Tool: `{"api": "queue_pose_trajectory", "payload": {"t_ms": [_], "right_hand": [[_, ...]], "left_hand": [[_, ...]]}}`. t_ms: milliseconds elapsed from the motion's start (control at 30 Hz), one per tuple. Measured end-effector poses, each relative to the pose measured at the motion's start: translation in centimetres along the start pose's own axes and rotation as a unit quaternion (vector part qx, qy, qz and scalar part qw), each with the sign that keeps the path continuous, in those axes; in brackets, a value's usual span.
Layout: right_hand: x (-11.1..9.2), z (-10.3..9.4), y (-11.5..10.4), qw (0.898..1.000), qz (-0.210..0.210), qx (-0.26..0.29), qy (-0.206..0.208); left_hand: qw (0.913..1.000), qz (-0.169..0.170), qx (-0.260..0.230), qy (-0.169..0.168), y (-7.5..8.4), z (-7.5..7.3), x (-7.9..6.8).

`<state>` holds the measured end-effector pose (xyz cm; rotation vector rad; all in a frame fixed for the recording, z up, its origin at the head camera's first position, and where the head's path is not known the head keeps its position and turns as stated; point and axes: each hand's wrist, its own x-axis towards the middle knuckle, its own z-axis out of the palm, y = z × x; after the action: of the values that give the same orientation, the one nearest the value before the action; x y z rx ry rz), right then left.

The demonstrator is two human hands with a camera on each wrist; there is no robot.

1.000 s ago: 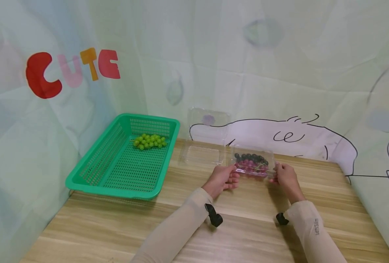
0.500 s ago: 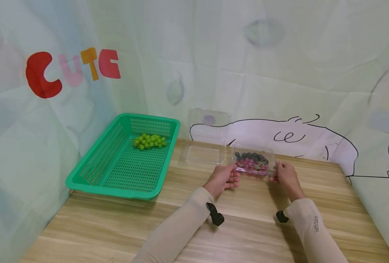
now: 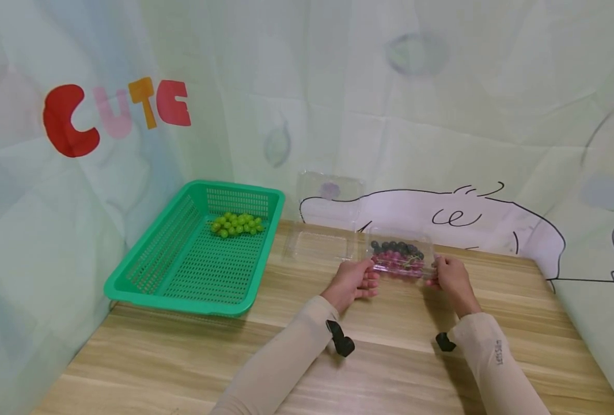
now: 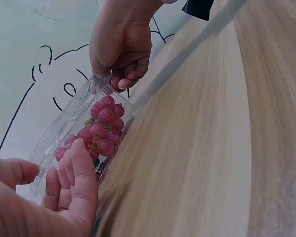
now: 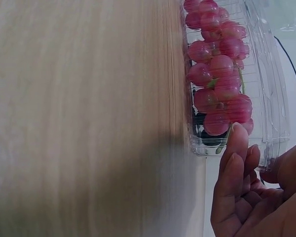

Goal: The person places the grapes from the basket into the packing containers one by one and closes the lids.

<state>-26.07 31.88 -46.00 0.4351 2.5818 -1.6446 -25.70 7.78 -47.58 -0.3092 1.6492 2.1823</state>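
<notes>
A clear plastic clamshell box (image 3: 399, 235) stands on the table near the back wall, its lid down. Inside are pinkish-red grapes (image 5: 222, 81) at the front and dark grapes (image 3: 397, 247) behind them. My left hand (image 3: 352, 283) pinches the box's front left corner, thumb at the upper rim and fingers against the front side. At the front right corner my right hand (image 3: 453, 281) grips it the same way. The right wrist view shows that hand's fingertips (image 5: 237, 140) touching the clear wall. Whether the lid is fully latched cannot be told.
An open clear clamshell box (image 3: 323, 245) stands left of the grape box, its lid raised against the wall. Further left is a green plastic basket (image 3: 193, 305) holding a bunch of green grapes (image 3: 237, 224). Printed cloth walls border the wooden table (image 3: 390, 369).
</notes>
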Motion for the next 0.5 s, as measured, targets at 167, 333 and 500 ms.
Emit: {"api": "queue_pose_trajectory", "payload": {"t_ms": [167, 333, 500], "right_hand": [[0.13, 0.13, -0.10, 1.000, 0.004, 0.006, 0.001], [0.29, 0.14, -0.22, 1.000, 0.000, 0.008, 0.008], [0.43, 0.13, -0.25, 1.000, 0.000, 0.011, 0.008]], "left_hand": [[1.0000, -0.001, -0.006, -0.001, -0.16, -0.09, 0.08], [0.9999, 0.004, -0.015, -0.004, -0.28, -0.07, 0.33], [0.9995, 0.004, -0.029, -0.009, -0.40, -0.02, 0.41]]}}
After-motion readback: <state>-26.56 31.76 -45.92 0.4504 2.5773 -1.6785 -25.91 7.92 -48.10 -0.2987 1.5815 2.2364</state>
